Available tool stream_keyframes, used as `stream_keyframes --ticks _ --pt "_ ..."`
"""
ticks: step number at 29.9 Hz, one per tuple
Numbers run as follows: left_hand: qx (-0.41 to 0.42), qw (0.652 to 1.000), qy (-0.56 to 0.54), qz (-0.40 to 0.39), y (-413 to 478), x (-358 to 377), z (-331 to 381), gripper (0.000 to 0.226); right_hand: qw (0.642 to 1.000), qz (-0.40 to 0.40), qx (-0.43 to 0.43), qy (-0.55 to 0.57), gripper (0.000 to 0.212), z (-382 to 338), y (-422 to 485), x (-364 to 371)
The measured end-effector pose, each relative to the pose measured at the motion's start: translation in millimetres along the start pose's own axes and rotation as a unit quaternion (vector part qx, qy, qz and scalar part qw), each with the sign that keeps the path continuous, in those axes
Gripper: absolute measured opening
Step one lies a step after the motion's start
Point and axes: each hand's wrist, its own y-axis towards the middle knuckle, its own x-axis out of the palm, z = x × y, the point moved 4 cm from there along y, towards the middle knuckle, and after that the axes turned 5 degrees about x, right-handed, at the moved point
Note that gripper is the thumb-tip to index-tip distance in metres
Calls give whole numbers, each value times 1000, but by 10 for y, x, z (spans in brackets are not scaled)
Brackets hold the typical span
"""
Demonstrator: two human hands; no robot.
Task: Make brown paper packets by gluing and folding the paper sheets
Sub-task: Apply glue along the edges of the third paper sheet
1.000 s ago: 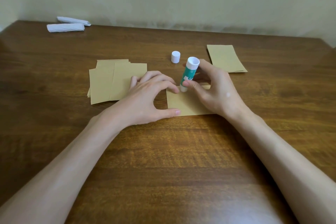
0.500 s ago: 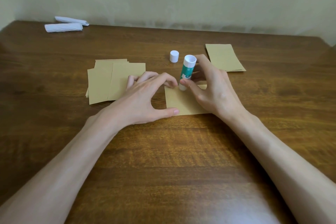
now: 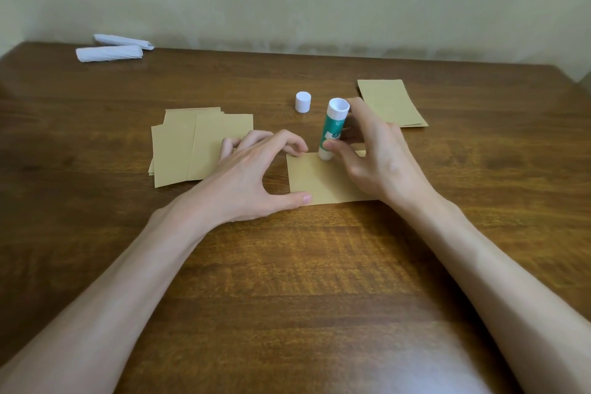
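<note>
Slightly rightward, the glue stick (image 3: 332, 128) is creeping along the far edge of the sheet (image 3: 319, 181) on the tabletop (image 3: 287, 272), my right hand (image 3: 380, 166) pinching it. My left hand (image 3: 249, 176) is pressing thumb and fingertips on its left side. I'm judging light, even strokes best.

Soft, even light; glare on the near table (image 3: 367, 358), edges slightly bowed.

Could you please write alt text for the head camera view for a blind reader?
A person's right hand holds a green glue stick tip-down on the far edge of a brown paper sheet, which the left hand pins to a wooden table. A stack of brown sheets lies to the left, a white cap behind.
</note>
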Motion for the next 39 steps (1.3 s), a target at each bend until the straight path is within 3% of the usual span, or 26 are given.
stream_keyframes --ticks 34,39 --pt "-7 1000 -2 -5 -1 -13 7 63 992 -18 110 -66 33 186 -72 -358" --pt "-6 1000 -2 -5 2 -14 -7 64 992 -1 129 5 34 267 -54 -405"
